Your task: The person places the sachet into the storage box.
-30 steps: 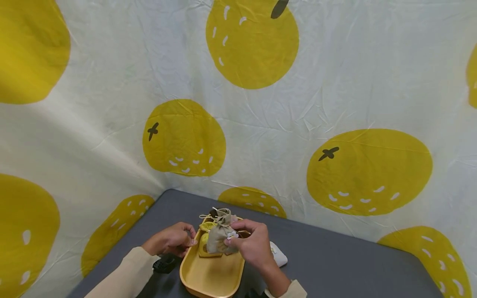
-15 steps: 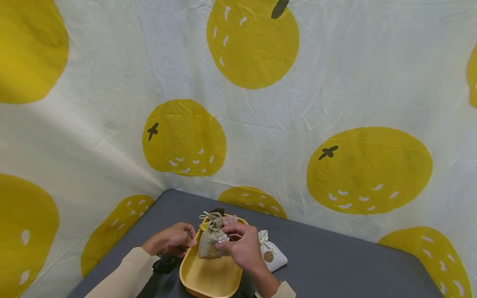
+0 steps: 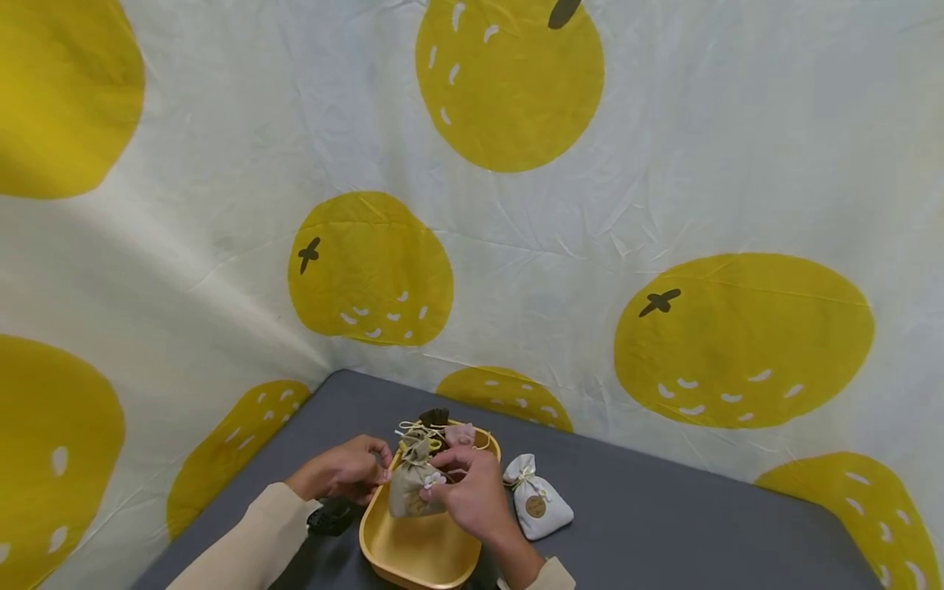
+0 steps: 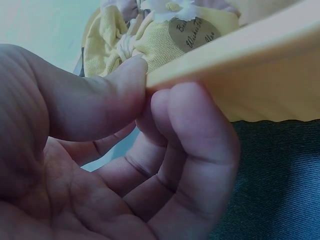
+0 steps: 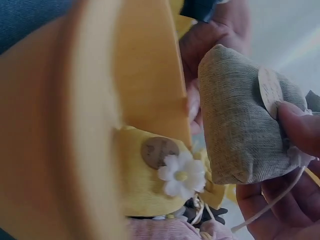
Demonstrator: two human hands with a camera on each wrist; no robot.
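Observation:
My left hand point(image 3: 347, 469) pinches the left rim of a yellow tray point(image 3: 416, 553) between thumb and fingers, seen close in the left wrist view. Over the tray my right hand point(image 3: 475, 494) holds a grey-beige drawstring pouch point(image 5: 240, 115) by thumb and fingers; it carries a round tag and a white flower. Inside the tray lies a yellow pouch point(image 5: 145, 192) with a white flower and brown tag. Beside it is a pink pouch point(image 3: 460, 434), partly hidden by the right hand. A dark brown pouch top point(image 3: 435, 417) shows at the tray's far end.
A white drawstring pouch point(image 3: 542, 506) with a brown tag lies on the dark grey table point(image 3: 664, 524), right of the tray. A black object point(image 3: 331, 518) is at the left wrist. Behind the table hangs a white cloth point(image 3: 516, 303) with yellow fruit prints.
My right hand has carried the grey-beige pouch left, toward the tray's left rim. More of the white and pink pouches now shows. The left hand keeps its hold on the rim.

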